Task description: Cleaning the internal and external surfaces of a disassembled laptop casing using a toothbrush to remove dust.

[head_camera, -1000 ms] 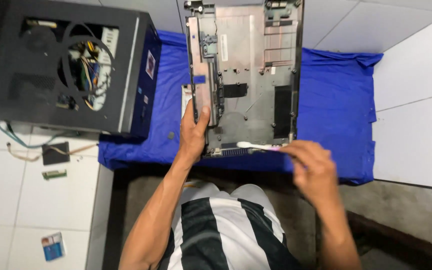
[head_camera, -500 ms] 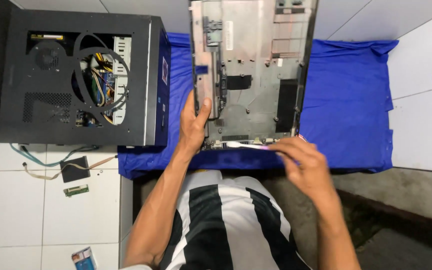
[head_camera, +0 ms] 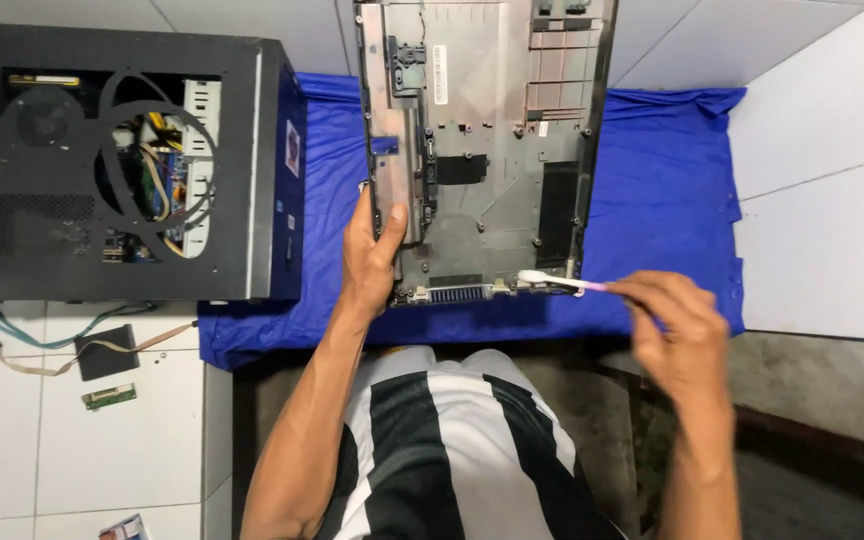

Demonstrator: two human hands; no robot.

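Observation:
A grey laptop bottom case (head_camera: 482, 130) lies open side up on a blue cloth (head_camera: 652, 180). My left hand (head_camera: 372, 250) grips its left edge near the front corner. My right hand (head_camera: 677, 325) pinches a small brush (head_camera: 552, 282) with a pale handle and white bristles. The bristles touch the case's front edge near its right corner, beside a vent grille (head_camera: 457, 293).
A black desktop computer case (head_camera: 122, 160) with open side and visible cables stands left on the cloth's edge. On the white tiled floor (head_camera: 822, 180) lie a small black part with a ribbon cable (head_camera: 102, 352) and a small green circuit board (head_camera: 109, 397). My striped shirt (head_camera: 452, 450) fills the bottom centre.
The view has shifted so everything sits further right and lower. My right hand moved the brush along the case's front edge toward the right corner. My left hand keeps its grip.

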